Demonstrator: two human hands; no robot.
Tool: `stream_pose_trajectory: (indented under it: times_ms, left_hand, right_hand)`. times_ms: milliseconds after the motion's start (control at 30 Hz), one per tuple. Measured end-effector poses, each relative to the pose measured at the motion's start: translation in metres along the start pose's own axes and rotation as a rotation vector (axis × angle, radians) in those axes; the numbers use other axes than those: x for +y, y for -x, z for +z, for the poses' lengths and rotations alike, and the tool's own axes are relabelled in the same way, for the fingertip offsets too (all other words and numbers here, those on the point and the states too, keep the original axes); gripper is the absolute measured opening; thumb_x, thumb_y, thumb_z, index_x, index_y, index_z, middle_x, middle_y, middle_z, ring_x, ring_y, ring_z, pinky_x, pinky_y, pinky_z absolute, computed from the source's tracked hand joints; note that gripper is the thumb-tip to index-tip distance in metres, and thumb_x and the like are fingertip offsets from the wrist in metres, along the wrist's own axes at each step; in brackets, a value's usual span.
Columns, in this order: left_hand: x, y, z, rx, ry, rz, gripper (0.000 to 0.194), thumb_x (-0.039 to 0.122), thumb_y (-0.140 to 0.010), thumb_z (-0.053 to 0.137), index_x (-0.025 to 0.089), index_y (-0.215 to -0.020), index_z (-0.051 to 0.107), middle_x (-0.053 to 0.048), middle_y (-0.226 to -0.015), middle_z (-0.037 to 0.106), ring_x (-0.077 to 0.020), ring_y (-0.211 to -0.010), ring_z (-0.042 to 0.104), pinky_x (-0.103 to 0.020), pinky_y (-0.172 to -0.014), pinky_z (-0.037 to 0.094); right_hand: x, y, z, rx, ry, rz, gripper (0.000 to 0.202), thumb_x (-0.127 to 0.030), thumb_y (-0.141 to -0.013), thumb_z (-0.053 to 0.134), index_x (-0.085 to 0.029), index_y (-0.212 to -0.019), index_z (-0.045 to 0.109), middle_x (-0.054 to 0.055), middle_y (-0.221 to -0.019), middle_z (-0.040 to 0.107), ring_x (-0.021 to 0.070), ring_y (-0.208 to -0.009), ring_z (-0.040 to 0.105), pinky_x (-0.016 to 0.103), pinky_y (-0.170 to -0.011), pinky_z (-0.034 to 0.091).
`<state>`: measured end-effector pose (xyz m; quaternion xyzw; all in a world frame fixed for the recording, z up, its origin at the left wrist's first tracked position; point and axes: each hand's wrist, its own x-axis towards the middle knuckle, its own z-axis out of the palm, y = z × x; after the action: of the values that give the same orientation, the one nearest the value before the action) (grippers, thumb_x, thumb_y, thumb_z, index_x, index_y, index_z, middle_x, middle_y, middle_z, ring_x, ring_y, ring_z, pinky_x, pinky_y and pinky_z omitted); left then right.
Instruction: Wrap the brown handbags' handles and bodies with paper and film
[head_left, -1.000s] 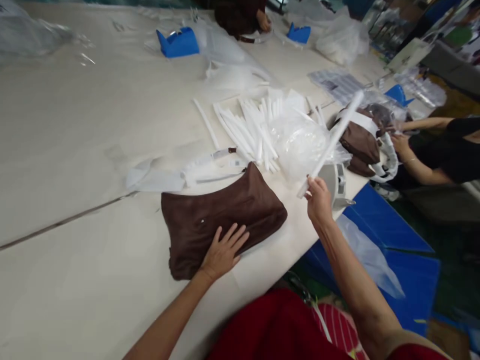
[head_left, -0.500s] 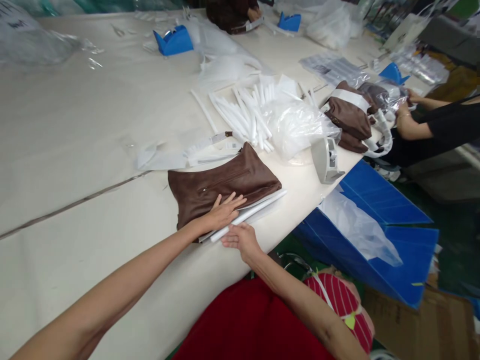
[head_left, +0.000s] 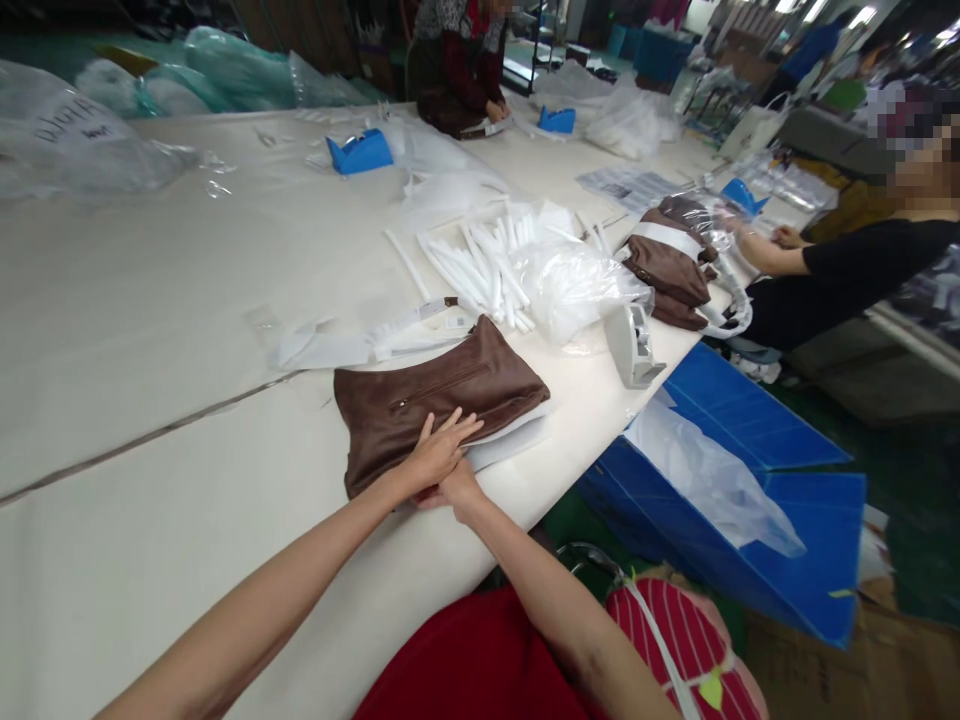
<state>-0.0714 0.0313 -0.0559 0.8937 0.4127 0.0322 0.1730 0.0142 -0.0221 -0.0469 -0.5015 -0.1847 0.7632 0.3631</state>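
A flat brown leather handbag (head_left: pixel 409 425) with a zip across its face lies on the white table. My left hand (head_left: pixel 442 450) rests on it near the front edge, fingers spread. Just below, my right hand (head_left: pixel 456 490) is at the bag's near edge, its fingers closed and partly hidden by the left hand and the bag. What they hold, if anything, cannot be seen. White sheet material (head_left: pixel 510 440) sticks out from under the bag's near right side. Behind the bag lie a paper tag (head_left: pixel 431 310) and a pile of white foam tubes (head_left: pixel 487 270).
A clear plastic bag (head_left: pixel 581 285) and a grey tape dispenser (head_left: pixel 634 345) stand right of the tubes. Farther right, a wrapped brown bag (head_left: pixel 667 260) lies near a co-worker's arm (head_left: pixel 772 255). A blue bin (head_left: pixel 720 490) is below the table edge. Blue dispensers (head_left: pixel 360 152) stand farther back.
My right hand has moved left and under my left hand. The white tube it held along the bag's near edge is no longer visible. The view has tilted up.
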Motion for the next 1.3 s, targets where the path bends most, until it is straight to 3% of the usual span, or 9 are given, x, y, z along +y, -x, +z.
stream_pose_trajectory:
  times_ms: [200, 267, 400, 467, 567, 767, 1033, 1167, 1300]
  left_hand:
    - [0.010, 0.006, 0.003, 0.006, 0.041, -0.077, 0.071, 0.000, -0.082, 0.040, 0.027, -0.147, 0.041, -0.008, -0.152, 0.045, -0.0231, -0.149, 0.025, -0.062, -0.119, 0.004]
    - [0.013, 0.008, 0.007, 0.022, 0.030, -0.080, 0.068, 0.001, -0.085, 0.041, 0.028, -0.148, 0.040, -0.009, -0.152, 0.045, -0.0232, -0.149, 0.024, -0.063, -0.119, 0.004]
    - [0.013, 0.012, 0.018, 0.082, -0.020, -0.052, 0.069, 0.001, -0.089, 0.035, 0.032, -0.151, 0.032, -0.007, -0.153, 0.044, -0.0215, -0.149, 0.023, -0.064, -0.118, 0.005]
    - [0.013, 0.015, 0.025, 0.106, -0.058, -0.044, 0.071, -0.001, -0.089, 0.035, 0.032, -0.152, 0.029, -0.006, -0.154, 0.043, -0.0208, -0.150, 0.021, -0.063, -0.119, 0.005]
    - [0.016, 0.019, 0.032, 0.118, -0.102, -0.047, 0.075, -0.005, -0.085, 0.036, 0.031, -0.150, 0.033, -0.005, -0.154, 0.042, -0.0199, -0.150, 0.021, -0.061, -0.120, 0.008]
    - [0.024, 0.029, 0.023, 0.077, -0.013, -0.043, 0.075, 0.010, -0.084, 0.049, 0.025, -0.154, 0.025, -0.009, -0.158, 0.034, -0.0258, -0.151, 0.018, -0.063, -0.120, 0.012]
    - [0.036, 0.030, 0.045, 0.319, -0.248, -0.168, 0.059, 0.017, -0.096, 0.045, 0.032, -0.151, 0.033, -0.002, -0.155, 0.042, -0.0210, -0.146, 0.031, -0.050, -0.123, 0.015]
    - [0.041, 0.030, 0.057, 0.333, -0.353, -0.210, 0.061, 0.014, -0.093, 0.045, 0.033, -0.151, 0.035, 0.000, -0.158, 0.037, -0.0219, -0.147, 0.031, -0.051, -0.123, 0.010]
    - [0.040, 0.032, 0.055, 0.296, -0.362, -0.199, 0.060, 0.018, -0.094, 0.045, 0.034, -0.150, 0.035, 0.001, -0.157, 0.039, -0.0216, -0.144, 0.035, -0.050, -0.122, 0.013]
  right_hand:
    - [-0.015, 0.027, -0.024, -0.025, 0.645, 0.019, 0.012, -0.021, -0.086, 0.055, -0.016, -0.083, 0.065, 0.006, -0.069, 0.068, 0.0204, -0.068, 0.069, 0.036, -0.071, 0.058]
    - [-0.033, 0.040, -0.043, 0.009, 0.926, -0.158, 0.017, -0.021, -0.088, 0.051, -0.016, -0.086, 0.067, 0.011, -0.080, 0.070, 0.0249, -0.084, 0.070, 0.041, -0.083, 0.055]
    - [-0.081, 0.040, -0.089, -0.043, 1.636, -0.858, 0.042, -0.024, -0.091, 0.051, -0.018, -0.132, 0.057, 0.017, -0.139, 0.057, 0.0324, -0.136, 0.044, 0.056, -0.113, 0.031]
    - [-0.095, 0.025, -0.110, -0.195, 1.870, -0.999, 0.061, -0.027, -0.090, 0.057, -0.021, -0.149, 0.040, 0.015, -0.155, 0.040, 0.0343, -0.146, 0.028, 0.064, -0.116, 0.019]
    - [-0.091, 0.001, -0.135, -0.369, 2.059, -1.002, 0.074, -0.038, -0.090, 0.061, -0.024, -0.155, 0.027, 0.013, -0.159, 0.032, 0.0348, -0.148, 0.025, 0.069, -0.115, 0.018]
    - [-0.072, -0.012, -0.153, -0.433, 2.091, -0.935, 0.082, -0.050, -0.091, 0.056, -0.021, -0.157, 0.016, 0.014, -0.162, 0.018, 0.0368, -0.150, 0.017, 0.071, -0.114, 0.019]
    - [-0.090, 0.004, -0.148, -0.586, 1.986, -0.742, 0.086, -0.048, -0.090, 0.056, -0.022, -0.158, 0.012, 0.014, -0.163, 0.012, 0.0365, -0.151, 0.010, 0.072, -0.115, 0.013]
    - [-0.122, -0.002, -0.129, -0.586, 1.773, -0.668, 0.056, -0.040, -0.089, 0.059, -0.027, -0.143, 0.050, 0.012, -0.149, 0.049, 0.0331, -0.139, 0.042, 0.062, -0.115, 0.026]
    - [-0.182, -0.058, -0.075, -0.296, 1.439, -0.745, 0.030, -0.029, -0.095, 0.047, -0.024, -0.114, 0.070, 0.008, -0.112, 0.072, 0.0212, -0.104, 0.066, 0.038, -0.099, 0.049]
